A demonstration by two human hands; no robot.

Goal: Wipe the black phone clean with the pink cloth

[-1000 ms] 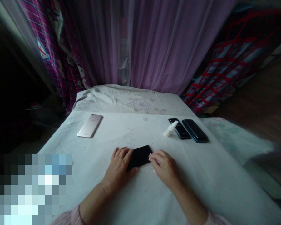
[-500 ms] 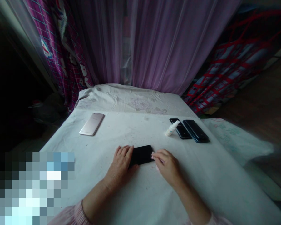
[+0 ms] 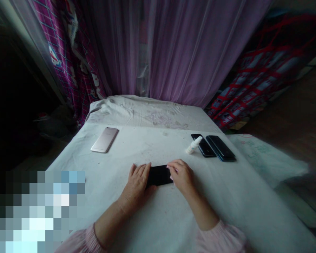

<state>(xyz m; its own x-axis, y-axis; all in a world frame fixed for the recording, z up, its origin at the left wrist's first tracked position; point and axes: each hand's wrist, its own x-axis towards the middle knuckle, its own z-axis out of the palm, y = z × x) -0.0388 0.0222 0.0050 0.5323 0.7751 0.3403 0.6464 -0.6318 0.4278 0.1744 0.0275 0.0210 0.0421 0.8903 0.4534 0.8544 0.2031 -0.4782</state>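
Note:
A black smartphone (image 3: 160,175) lies on the white-covered table in front of me. My left hand (image 3: 137,181) is closed round its left end, fingers along the far edge and thumb along the near edge. At the phone's right end, my right hand (image 3: 182,176) pinches a small pale pink cloth (image 3: 171,172). The cloth touches the phone near its far right corner, and most of it is hidden by the fingers. Beyond my right hand stands a small white spray bottle (image 3: 193,145).
A rose-gold phone (image 3: 104,140) lies back down at the left. Behind the bottle is a black phone (image 3: 206,149), with stacked dark phones (image 3: 221,147) beside it. The tablecloth (image 3: 137,140) reaches back to purple curtains (image 3: 179,52). A pixelated patch covers the lower left.
My right hand has moved with the cloth up and slightly left, from the phone's right edge to its far right corner. My left hand keeps its hold on the phone.

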